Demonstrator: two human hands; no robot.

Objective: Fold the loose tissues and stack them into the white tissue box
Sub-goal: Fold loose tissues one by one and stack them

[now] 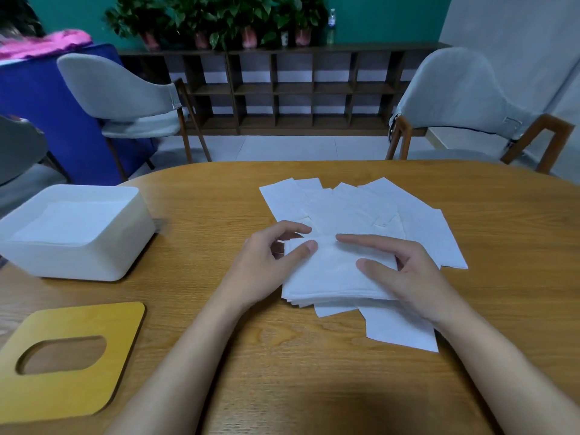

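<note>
Tissues [361, 208] are lying fanned out on the table [282, 356], right of its middle. They are overlapping so much that I am not managing an exact count; at least six corners are showing along the far edge. The fan is running diagonally, from far left to near right, where one sheet is poking out toward the person.

One folded stack [329, 274] is sitting on top of the fan's near part, its long axis going roughly left to right. How many sheets are in it is hard to make out.

The left hand [270, 265] is pinching the stack's left edge between thumb and curled forefinger. The right hand [411, 274] is resting on the stack's right side, forefinger and thumb lying straight and flat on the paper; its other fingers are hiding behind the edge, so I am unable to say what they are doing.

One white box [94, 255] is standing open well to the left, with white tissue lying flat inside. One yellow lid [78, 387] with an oval slot is lying flat in front of it, cut off by the left edge.

Beyond the table, two grey chairs [125, 95] are standing, a third is showing partly at far left, and a shelf [282, 89] is carrying potted plants [219, 20].
</note>
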